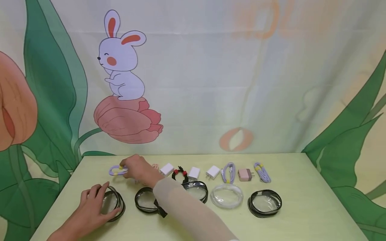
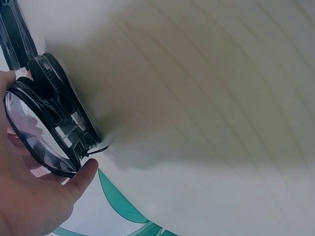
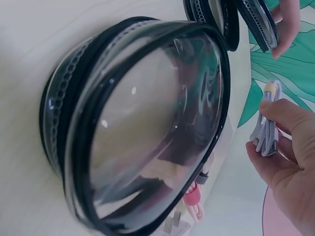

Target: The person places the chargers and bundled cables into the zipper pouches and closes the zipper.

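My left hand (image 1: 91, 208) grips a clear round zip pouch with black edging (image 1: 122, 208) at the table's left front. In the left wrist view the thumb lies at the lower end of this pouch (image 2: 63, 109) and the other fingers reach behind it. Farther back, my right hand (image 1: 139, 169) holds a coiled lavender cable (image 1: 112, 171) with yellow ties. The right wrist view shows the cable (image 3: 266, 132) pinched between thumb and fingers. My right forearm partly covers another black-edged pouch (image 1: 206, 194) and a pink cable (image 1: 155, 166).
Another black-edged pouch (image 1: 138, 202), a white-edged pouch (image 1: 227, 200) and a third dark one (image 1: 251, 211) line the front. Behind stand white chargers (image 1: 212, 172), a pink charger (image 1: 244, 174), a black cable with red ties (image 1: 175, 176) and lavender cables (image 1: 262, 174). A printed curtain (image 1: 193, 83) hangs behind.
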